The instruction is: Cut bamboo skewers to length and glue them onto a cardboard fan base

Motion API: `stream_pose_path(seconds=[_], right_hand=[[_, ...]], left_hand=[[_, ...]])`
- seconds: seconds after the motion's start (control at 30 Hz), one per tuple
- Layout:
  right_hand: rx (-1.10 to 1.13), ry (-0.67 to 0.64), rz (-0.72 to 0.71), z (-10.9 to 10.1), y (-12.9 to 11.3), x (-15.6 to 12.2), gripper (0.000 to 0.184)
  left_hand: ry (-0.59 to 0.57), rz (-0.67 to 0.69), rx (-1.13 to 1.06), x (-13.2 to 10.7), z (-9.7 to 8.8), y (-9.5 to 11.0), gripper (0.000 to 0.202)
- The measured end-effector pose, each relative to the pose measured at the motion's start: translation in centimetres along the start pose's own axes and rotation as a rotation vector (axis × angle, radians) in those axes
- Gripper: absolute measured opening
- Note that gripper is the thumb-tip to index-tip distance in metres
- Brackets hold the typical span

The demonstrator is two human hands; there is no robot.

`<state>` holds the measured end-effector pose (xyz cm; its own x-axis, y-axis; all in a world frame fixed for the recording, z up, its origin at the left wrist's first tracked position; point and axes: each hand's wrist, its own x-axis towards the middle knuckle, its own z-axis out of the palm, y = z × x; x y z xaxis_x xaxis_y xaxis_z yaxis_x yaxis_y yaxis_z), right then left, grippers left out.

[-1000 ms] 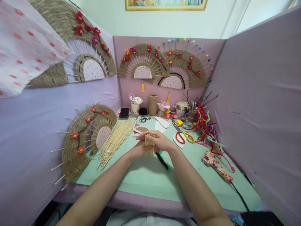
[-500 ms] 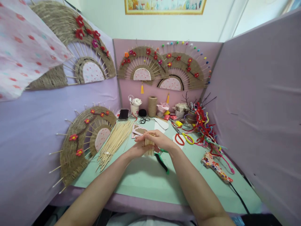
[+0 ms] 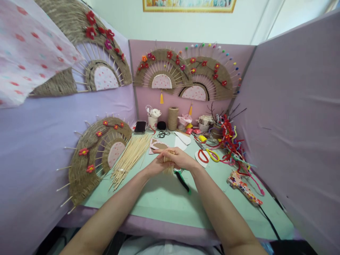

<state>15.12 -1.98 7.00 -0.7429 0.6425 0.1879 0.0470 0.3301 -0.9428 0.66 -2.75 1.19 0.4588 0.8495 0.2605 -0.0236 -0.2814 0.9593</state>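
A bundle of short wooden sticks (image 3: 168, 170) stands between my two hands above the middle of the table. My left hand (image 3: 156, 165) is wrapped round it from the left. From the right, my right hand (image 3: 182, 158) closes over the bundle's top, its fingers lying across the left hand's. Just below the right hand lies a cutting tool with black and green handles (image 3: 182, 182); its head is mostly hidden. To the left, long thin wooden sticks (image 3: 131, 159) lie in a loose pile. Behind my hands is a patterned card piece (image 3: 156, 144), partly covered.
Scissors with red and yellow handles (image 3: 208, 156) lie at right, near a flower-patterned glue gun (image 3: 244, 187) with a cord. Pipe cleaners (image 3: 230, 138) spill from the back right. A twine spool (image 3: 173, 119) stands at the back. A twine fan (image 3: 91, 156) leans at left.
My hands have closed more tightly together round the bundle, so less of the sticks shows. The view has tilted down slightly.
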Motion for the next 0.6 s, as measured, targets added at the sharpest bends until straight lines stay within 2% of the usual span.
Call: stream_pose_path(seconds=[0.1, 0.27, 0.4, 0.6], right_hand=[[-0.027, -0.004, -0.007, -0.1, 0.0, 0.0, 0.038], [-0.016, -0.001, 0.056, -0.3, 0.7, -0.2, 0.039], [0.022, 0.039, 0.029, -1.2, 1.5, -1.3, 0.058], [0.104, 0.067, 0.046, -2.3, 3.2, -3.7, 0.055]], left_hand=[[-0.077, -0.002, -0.035, 0.1, 0.3, 0.1, 0.022], [-0.064, -0.009, 0.062, 0.0, 0.1, 0.0, 0.033], [-0.022, -0.013, 0.071, -0.2, 0.0, 0.0, 0.046], [0.027, -0.040, -0.005, -0.2, 0.1, 0.0, 0.036]])
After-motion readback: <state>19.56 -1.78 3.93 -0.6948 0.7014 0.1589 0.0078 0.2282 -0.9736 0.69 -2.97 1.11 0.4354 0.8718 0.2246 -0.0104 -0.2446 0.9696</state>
